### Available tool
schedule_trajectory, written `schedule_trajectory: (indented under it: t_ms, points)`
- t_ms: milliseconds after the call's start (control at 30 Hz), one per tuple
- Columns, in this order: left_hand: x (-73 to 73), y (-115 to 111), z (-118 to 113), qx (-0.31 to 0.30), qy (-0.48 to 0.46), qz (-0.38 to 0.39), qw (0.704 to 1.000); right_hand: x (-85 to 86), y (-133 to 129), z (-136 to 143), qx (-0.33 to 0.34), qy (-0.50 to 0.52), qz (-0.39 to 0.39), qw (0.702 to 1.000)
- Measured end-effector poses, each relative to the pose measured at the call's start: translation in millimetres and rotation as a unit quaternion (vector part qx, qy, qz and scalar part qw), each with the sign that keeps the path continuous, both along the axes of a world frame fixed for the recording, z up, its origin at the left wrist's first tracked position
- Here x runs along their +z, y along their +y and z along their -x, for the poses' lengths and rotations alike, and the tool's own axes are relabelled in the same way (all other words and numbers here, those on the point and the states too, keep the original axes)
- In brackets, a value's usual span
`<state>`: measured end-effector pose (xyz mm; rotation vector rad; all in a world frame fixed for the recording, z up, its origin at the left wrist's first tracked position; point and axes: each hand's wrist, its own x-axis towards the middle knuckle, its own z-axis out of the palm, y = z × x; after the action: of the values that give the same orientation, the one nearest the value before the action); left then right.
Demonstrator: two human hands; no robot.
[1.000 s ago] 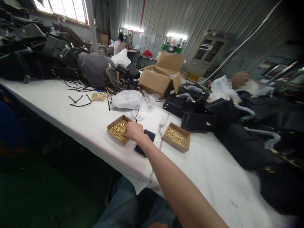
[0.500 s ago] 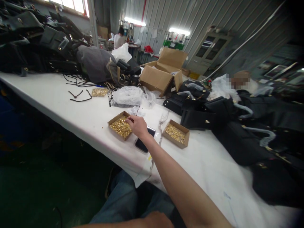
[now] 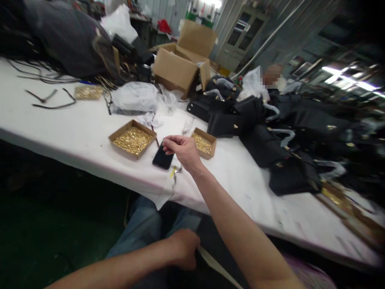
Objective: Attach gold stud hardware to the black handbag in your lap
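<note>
My right hand [image 3: 183, 151] hovers over the white table between two cardboard trays, its thumb and fingers pinched together; what they hold, if anything, is too small to name. Beneath the fingertips lies a black phone [image 3: 162, 157]. The left tray [image 3: 120, 151] holds small gold metal pieces [image 3: 134, 140]; the right tray [image 3: 212, 148] has similar gold pieces [image 3: 202, 143]. Low in the view, above my lap, my left hand [image 3: 185, 248] is closed on the edge of a dark piece with a pale strip [image 3: 218, 267].
Black handbags [image 3: 288, 174] with wrapped handles cover the right side of the table. Behind the trays are a plastic-wrapped bundle [image 3: 134, 96] and an open cardboard box [image 3: 177, 70]. Black straps [image 3: 54, 105] and a bag of gold pieces [image 3: 88, 92] lie left.
My right hand has left the left tray and moved right, still pinched. My left hand and the dark piece show more fully now. The view has turned right and downward.
</note>
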<state>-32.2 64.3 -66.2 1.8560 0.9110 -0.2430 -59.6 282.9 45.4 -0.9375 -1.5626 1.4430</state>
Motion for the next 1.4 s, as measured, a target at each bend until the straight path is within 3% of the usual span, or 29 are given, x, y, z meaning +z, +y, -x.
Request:
schedule_trajectory:
  t_ms: [133,267,400,467,600,667,933,1067,1200,1300,1400]
  points:
    - [-0.8,-2,15,0.013,-0.021,0.0,1.0,-3.5,-52,-98,-0.067,-0.019,0.068,0.995]
    - [-10.8,1,16,0.021,-0.047,0.003,0.999,-24.7,-109,-180,-0.181,-0.127,0.049,0.974]
    - [-17.4,3,15,0.025,-0.055,-0.002,0.998,-50.5,-149,-233,-0.306,-0.258,-0.015,0.916]
    - [-19.4,3,15,0.025,-0.063,-0.009,0.998,-58.1,-158,-248,-0.329,-0.338,-0.052,0.88]
    - [-21.0,3,14,0.025,-0.071,-0.02,0.997,-63.8,-157,-263,-0.276,-0.415,-0.163,0.851]
    - [-21.3,4,14,0.025,-0.071,-0.017,0.997,-64.8,-150,-268,-0.258,-0.424,-0.18,0.849]
    - [-24.6,6,15,0.032,-0.082,-0.013,0.996,-59.6,-114,-292,-0.199,-0.458,-0.017,0.866]
    - [-28.9,6,16,0.033,-0.087,-0.01,0.996,-49.5,-115,-286,-0.189,-0.467,-0.045,0.863]
    - [-31.4,8,18,0.038,-0.089,-0.001,0.995,-38.9,-161,-258,-0.2,-0.42,-0.12,0.877]
    - [-30.9,10,18,0.039,-0.091,0.006,0.995,-43.1,-217,-231,-0.114,-0.389,-0.065,0.912]
    - [-30.1,10,15,0.039,-0.086,0.005,0.995,-61.1,-266,-214,-0.063,-0.406,-0.024,0.911]
